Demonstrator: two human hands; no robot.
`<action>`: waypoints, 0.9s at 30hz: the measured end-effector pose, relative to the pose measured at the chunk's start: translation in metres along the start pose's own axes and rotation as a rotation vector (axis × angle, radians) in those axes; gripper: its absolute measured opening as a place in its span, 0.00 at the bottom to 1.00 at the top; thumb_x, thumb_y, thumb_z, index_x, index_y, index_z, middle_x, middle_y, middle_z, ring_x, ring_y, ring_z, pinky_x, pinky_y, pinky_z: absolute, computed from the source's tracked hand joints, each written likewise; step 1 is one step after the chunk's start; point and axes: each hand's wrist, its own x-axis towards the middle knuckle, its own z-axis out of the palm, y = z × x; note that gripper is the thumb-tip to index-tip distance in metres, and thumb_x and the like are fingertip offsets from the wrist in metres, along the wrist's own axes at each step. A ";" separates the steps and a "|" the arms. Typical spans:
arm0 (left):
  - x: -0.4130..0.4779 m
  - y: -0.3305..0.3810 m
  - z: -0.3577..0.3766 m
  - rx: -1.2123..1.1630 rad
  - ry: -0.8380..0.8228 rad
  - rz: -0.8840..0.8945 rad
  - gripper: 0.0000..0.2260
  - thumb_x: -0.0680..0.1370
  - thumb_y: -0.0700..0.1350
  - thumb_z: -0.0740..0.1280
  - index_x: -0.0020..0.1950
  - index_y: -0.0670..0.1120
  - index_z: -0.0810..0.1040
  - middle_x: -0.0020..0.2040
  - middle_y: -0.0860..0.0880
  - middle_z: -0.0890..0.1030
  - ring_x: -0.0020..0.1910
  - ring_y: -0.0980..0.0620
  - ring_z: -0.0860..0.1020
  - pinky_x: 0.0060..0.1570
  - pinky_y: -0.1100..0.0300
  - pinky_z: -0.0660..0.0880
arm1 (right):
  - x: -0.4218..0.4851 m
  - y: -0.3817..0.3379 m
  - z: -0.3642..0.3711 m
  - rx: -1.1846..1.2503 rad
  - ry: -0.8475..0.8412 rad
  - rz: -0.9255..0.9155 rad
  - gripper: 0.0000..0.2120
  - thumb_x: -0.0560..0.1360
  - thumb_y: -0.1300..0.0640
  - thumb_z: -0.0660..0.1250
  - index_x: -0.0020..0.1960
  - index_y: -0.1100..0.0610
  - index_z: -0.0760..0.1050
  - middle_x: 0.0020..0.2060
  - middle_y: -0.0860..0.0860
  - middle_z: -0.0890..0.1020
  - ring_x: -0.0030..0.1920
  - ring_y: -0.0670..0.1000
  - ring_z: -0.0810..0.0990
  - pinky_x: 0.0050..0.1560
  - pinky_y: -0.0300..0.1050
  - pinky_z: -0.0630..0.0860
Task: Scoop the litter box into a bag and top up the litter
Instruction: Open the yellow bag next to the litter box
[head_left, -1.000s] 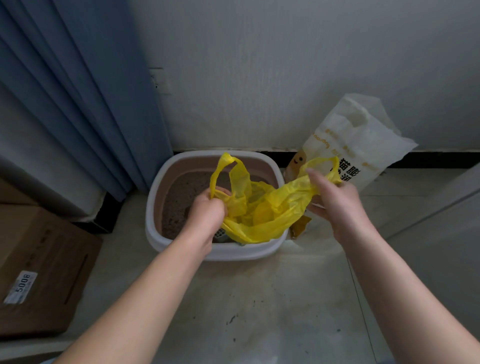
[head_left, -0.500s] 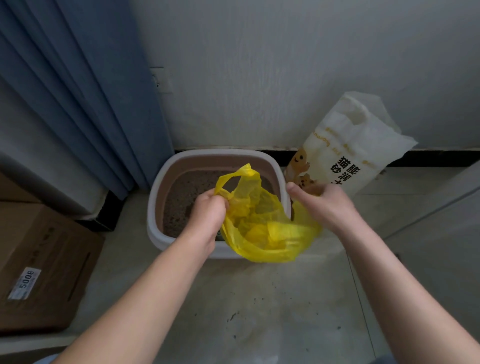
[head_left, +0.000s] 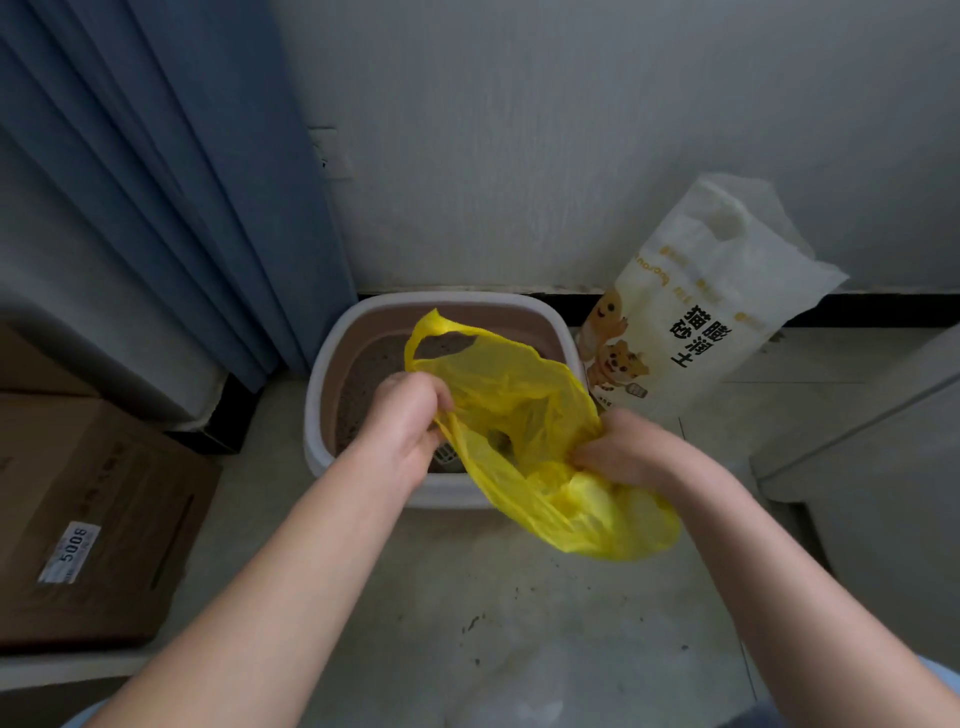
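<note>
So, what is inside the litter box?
Grey litter and part of a white slotted scoop show; the yellow bag and the left hand cover the rest.

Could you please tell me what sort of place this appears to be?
Most likely a corner of a home: a litter box sits on the floor against the wall, a bag of cat litter leans beside it, and a blue curtain hangs nearby.

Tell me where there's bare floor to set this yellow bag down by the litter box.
Widest bare floor lies in front of the litter box, between your forearms, lightly specked. A narrower strip runs between the cardboard box and the litter box. Crowded: the litter sack leans by its right rim, behind the held yellow bag.
</note>
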 end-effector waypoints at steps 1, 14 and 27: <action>0.001 0.000 -0.001 0.071 0.020 0.028 0.18 0.66 0.30 0.59 0.56 0.36 0.74 0.53 0.40 0.80 0.51 0.41 0.79 0.59 0.48 0.75 | 0.000 0.001 -0.004 0.017 0.026 -0.003 0.08 0.73 0.54 0.69 0.47 0.58 0.79 0.39 0.52 0.81 0.36 0.48 0.78 0.31 0.39 0.72; 0.009 -0.030 -0.011 1.447 0.056 0.658 0.23 0.73 0.54 0.70 0.66 0.52 0.74 0.65 0.45 0.78 0.65 0.41 0.75 0.66 0.44 0.70 | -0.007 -0.005 -0.021 0.252 -0.067 -0.258 0.11 0.67 0.51 0.78 0.49 0.49 0.83 0.41 0.48 0.87 0.43 0.50 0.86 0.52 0.52 0.83; 0.018 0.002 -0.002 0.209 -0.021 0.194 0.13 0.78 0.33 0.59 0.46 0.48 0.78 0.37 0.44 0.79 0.34 0.46 0.77 0.35 0.54 0.75 | 0.016 0.020 -0.033 0.253 0.341 0.015 0.08 0.71 0.61 0.69 0.51 0.55 0.80 0.44 0.56 0.83 0.43 0.55 0.81 0.40 0.45 0.76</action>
